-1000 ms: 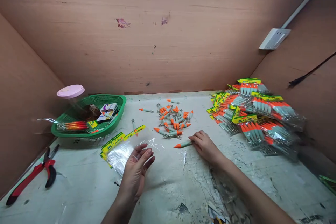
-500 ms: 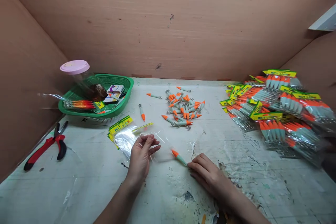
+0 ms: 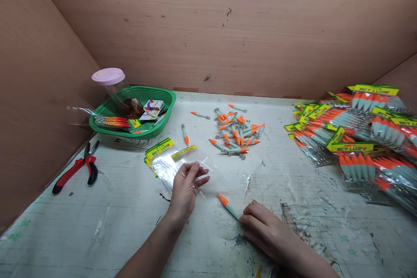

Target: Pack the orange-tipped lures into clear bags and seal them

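Note:
My left hand pinches the lower end of a clear plastic bag with a yellow header card, held just above a small stack of empty bags. My right hand is closed on the tail of one orange-tipped, pale green lure, whose orange tip points up-left toward the bag. A loose pile of the same lures lies further back on the table.
Several filled, packaged lure bags are heaped at the right. A green basket with a pink-lidded jar and small boxes sits at the back left. Red-handled pliers lie by the left wall. Brown board walls close in three sides.
My right hand pulled one lure off the pile toward me. My left hand closed on the clear bag. The camera tilted down and to the left.

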`<action>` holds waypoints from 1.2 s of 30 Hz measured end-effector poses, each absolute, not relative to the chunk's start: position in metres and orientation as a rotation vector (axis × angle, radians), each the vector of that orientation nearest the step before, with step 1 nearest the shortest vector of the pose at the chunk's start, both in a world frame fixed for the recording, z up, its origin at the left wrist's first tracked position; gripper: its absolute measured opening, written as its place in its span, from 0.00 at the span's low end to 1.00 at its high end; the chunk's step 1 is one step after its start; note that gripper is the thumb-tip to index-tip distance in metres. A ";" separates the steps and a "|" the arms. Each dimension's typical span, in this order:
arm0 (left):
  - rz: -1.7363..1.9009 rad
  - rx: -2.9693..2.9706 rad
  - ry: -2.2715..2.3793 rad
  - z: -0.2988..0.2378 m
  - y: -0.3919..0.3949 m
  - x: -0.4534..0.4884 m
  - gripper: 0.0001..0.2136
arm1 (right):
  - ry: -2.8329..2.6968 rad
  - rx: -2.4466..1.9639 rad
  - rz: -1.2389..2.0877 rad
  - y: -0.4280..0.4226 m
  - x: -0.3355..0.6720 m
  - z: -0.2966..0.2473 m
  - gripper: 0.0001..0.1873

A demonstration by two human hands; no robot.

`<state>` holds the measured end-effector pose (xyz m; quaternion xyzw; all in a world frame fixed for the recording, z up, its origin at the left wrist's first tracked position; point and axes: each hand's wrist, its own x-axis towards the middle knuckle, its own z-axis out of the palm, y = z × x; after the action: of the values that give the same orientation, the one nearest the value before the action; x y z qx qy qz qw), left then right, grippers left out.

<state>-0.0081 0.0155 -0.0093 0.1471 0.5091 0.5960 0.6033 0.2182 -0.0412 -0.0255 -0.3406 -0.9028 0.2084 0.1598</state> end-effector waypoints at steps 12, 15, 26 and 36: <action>1.303 0.335 1.072 -0.007 0.009 -0.001 0.13 | -2.294 -0.881 0.900 -0.039 0.212 0.029 0.07; 1.173 0.334 0.941 -0.005 0.005 -0.001 0.10 | -2.310 -0.956 0.705 -0.035 0.196 0.019 0.07; 0.981 0.291 0.564 0.000 -0.008 0.009 0.24 | -1.996 -0.988 0.362 -0.037 0.163 0.002 0.17; 0.968 0.141 0.337 -0.008 -0.016 0.018 0.17 | -1.856 -1.122 0.032 -0.046 0.163 0.017 0.14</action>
<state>0.0179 -0.0160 -0.0081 0.0674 0.1612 0.4627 0.8691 0.1629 -0.0455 0.0167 -0.4574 -0.7566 0.0129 0.4671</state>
